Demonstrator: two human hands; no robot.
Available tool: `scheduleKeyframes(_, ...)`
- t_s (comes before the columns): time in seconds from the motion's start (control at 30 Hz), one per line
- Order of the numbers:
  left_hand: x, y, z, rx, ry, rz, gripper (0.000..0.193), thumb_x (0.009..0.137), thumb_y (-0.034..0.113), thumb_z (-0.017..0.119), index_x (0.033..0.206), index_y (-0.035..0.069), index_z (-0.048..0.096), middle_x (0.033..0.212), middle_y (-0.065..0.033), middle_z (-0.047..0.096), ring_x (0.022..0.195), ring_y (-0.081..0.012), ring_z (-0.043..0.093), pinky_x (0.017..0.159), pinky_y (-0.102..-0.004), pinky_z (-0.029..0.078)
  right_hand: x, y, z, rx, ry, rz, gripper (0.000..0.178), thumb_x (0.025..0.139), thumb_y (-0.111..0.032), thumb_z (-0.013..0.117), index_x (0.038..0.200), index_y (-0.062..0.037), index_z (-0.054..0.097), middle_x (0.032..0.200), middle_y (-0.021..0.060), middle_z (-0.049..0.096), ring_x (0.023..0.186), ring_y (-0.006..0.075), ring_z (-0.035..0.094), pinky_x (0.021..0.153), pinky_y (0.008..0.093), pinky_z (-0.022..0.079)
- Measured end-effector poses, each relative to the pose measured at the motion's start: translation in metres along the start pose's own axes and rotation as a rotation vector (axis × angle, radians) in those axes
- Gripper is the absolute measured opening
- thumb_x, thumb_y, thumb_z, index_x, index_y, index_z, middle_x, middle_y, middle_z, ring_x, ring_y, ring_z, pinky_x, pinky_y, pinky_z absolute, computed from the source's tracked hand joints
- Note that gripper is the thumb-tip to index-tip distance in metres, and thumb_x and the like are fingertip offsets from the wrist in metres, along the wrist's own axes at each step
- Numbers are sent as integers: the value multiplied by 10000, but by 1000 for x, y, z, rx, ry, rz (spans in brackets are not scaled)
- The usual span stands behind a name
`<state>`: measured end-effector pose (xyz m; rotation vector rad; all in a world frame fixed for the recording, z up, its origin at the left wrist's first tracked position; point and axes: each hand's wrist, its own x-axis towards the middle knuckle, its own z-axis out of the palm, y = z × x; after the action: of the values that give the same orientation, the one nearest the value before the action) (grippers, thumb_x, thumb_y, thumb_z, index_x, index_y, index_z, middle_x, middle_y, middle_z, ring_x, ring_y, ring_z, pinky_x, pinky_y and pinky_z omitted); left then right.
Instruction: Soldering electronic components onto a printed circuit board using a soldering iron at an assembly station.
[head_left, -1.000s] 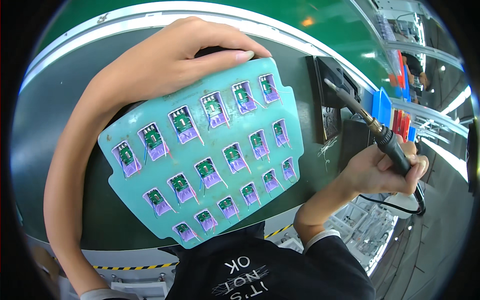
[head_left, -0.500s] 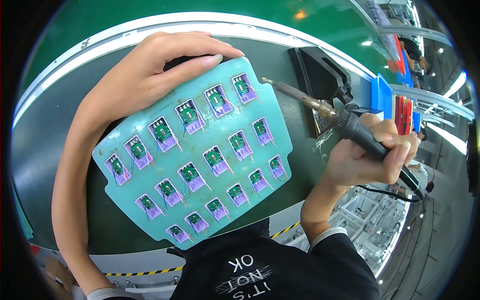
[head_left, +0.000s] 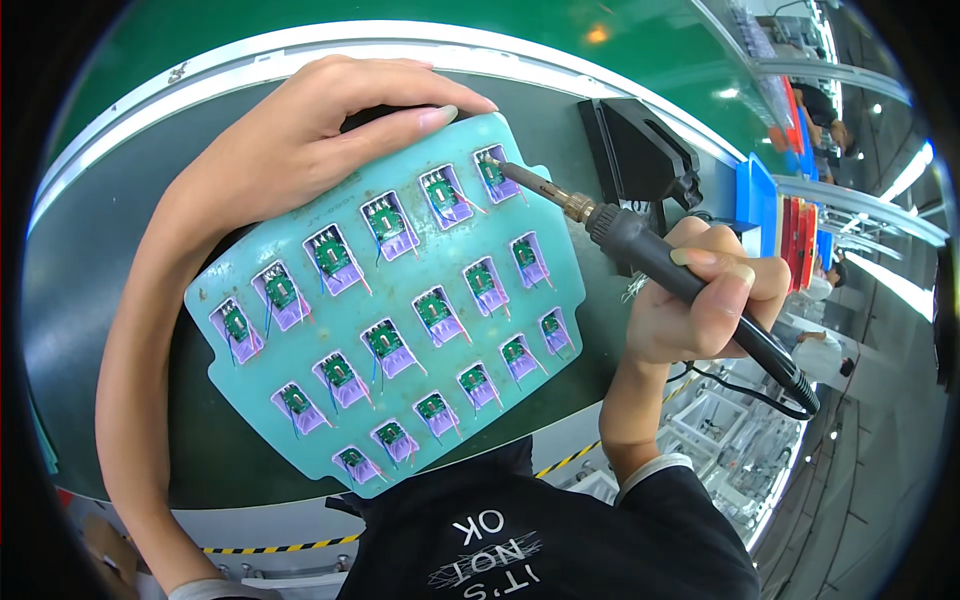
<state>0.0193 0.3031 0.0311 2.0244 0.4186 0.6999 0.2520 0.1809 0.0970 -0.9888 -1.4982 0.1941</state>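
A light green tray with rows of cut-outs lies before me, tilted in the picture. Each cut-out holds a small green circuit board in a purple housing, with thin red and blue wires. My left hand grips the tray's far edge, thumb and fingers along it. My right hand is wrapped round the black handle of a soldering iron. The iron's tip meets or nearly meets the circuit board at the tray's far right corner; exact contact is too small to tell.
A black stand-like box sits right of the tray on the dark green mat. Beyond it are a blue bin and red bins. The iron's black cable hangs at right. Other people are in the right background.
My right hand has moved the soldering iron left, bringing its tip from beside the tray's right corner onto or close to the far right circuit board. My left hand stays on the edge.
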Motion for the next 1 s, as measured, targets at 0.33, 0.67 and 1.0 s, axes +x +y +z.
scheduleKeyframes(0.33, -2, 0, 0, 26, -20, -32, 311, 1035, 190, 526, 1236, 17, 688, 1255, -161, 674, 1221, -307, 604, 1060, -406, 449, -3, 3, 1, -36, -18, -37, 244, 892, -169, 531, 729, -39, 404, 500, 61, 436, 391, 72, 297, 374, 238, 232)
scheduleKeyframes(0.67, -9, 1, -3, 34, -14, -35, 314, 1034, 194, 531, 1244, 22, 687, 1245, -157, 679, 1223, -303, 603, 1068, -408, 445, -4, -3, 7, -44, -36, -69, 228, 911, -159, 515, 743, -36, 422, 491, 50, 428, 369, 57, 284, 361, 229, 238)
scheduleKeyframes(1.0, 9, -12, 9, 23, -11, -28, 312, 1033, 195, 532, 1244, 28, 690, 1236, -155, 684, 1231, -304, 598, 1084, -416, 429, -3, 18, -5, -56, -31, -67, 232, 907, -167, 526, 749, -40, 415, 489, 50, 424, 363, 60, 274, 361, 230, 238)
